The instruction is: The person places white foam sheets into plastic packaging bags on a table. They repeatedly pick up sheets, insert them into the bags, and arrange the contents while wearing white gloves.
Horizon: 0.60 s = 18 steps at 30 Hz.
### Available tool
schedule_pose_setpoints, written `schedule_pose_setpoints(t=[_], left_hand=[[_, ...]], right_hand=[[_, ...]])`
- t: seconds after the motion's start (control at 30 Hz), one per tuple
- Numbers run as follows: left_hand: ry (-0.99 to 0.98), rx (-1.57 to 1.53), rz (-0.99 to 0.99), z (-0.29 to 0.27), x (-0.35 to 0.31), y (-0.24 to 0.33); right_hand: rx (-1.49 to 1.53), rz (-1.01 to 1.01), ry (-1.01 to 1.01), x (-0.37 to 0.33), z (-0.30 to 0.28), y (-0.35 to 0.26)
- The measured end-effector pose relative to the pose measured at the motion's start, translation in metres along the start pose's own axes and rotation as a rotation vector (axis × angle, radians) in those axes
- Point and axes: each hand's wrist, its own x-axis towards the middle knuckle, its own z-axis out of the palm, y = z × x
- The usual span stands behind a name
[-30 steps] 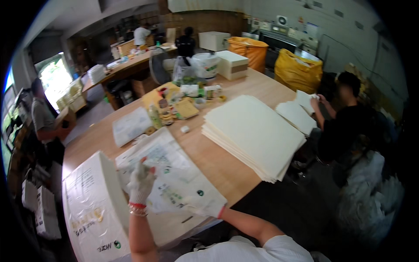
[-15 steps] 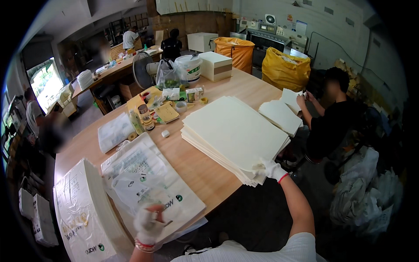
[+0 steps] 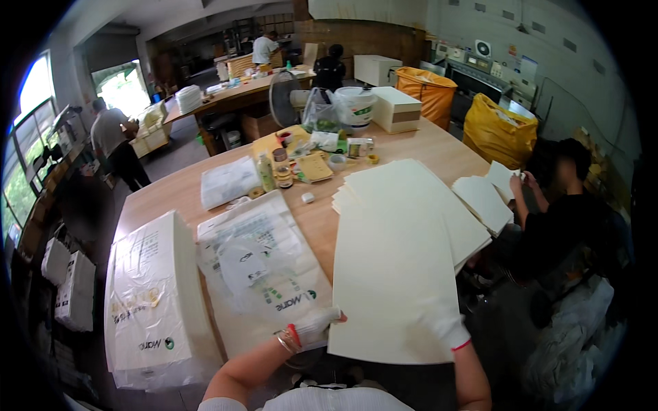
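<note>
The large cream sheet [image 3: 394,274] lay slantwise over the stack of similar sheets [image 3: 466,233], its near end reaching toward you, seemingly beyond the table edge, with dark floor showing below it. Your left hand [image 3: 315,327], in a white glove with a bare fingertip showing, gripped the sheet's left edge just above the near corner, a hold that probably kept that side from sagging. Your right hand [image 3: 442,327], gloved too, was at the right side near the other corner; it was blurred, so I cannot tell whether its fingers were closed on the sheet. With one hand at each side, the near end was likely kept level.

Just left of the sheet, the printed plastic wrapper [image 3: 274,301] lay flat, and beside that stood the wrapped white block [image 3: 147,294], perhaps set there to stay within your left arm's reach. Across the wooden table [image 3: 315,229], bottles, tape rolls and a bucket [image 3: 356,106] sat toward the far side, apparently out of the sheets' way. At the right, a co-worker [image 3: 569,212] handled smaller pale pieces [image 3: 480,198].
</note>
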Motion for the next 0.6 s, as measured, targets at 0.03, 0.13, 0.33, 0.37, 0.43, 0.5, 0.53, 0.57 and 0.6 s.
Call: schedule_pose_setpoints(t=[0.03, 0.13, 0.33, 0.37, 0.43, 0.5, 0.53, 0.57, 0.6], left_hand=[[-0.027, 0.104, 0.046, -0.006, -0.019, 0.015], [-0.089, 0.453, 0.275, -0.010, -0.034, 0.024], [0.105, 1.917, 0.700, 0.011, 0.008, -0.088], [-0.025, 1.799, 0.643, 0.003, 0.006, -0.081], [-0.255, 1.546, 0.533, -0.021, 0.004, -0.062], [0.244, 1.508, 0.658, -0.022, -0.045, 0.000], [0.504, 1.595, 0.907, -0.039, -0.061, 0.031], [0.848, 1.633, 1.144, -0.055, -0.074, 0.063], [1.188, 1.582, 1.315, -0.068, -0.088, 0.096]], right_hand=[[-0.026, -0.078, 0.181, 0.000, -0.009, 0.019], [0.547, 0.194, 0.001, -0.007, -0.045, 0.121], [0.191, -0.072, 0.437, 0.015, 0.149, 0.061], [-0.180, 0.051, 0.530, 0.017, 0.162, 0.056], [0.001, -0.146, 0.471, 0.028, 0.154, 0.063], [-0.015, -0.248, 0.405, 0.024, 0.128, 0.080], [0.019, -0.228, 0.408, 0.015, 0.136, 0.050], [0.047, -0.213, 0.422, 0.001, 0.140, 0.016], [0.020, -0.267, 0.432, -0.006, 0.136, 0.011]])
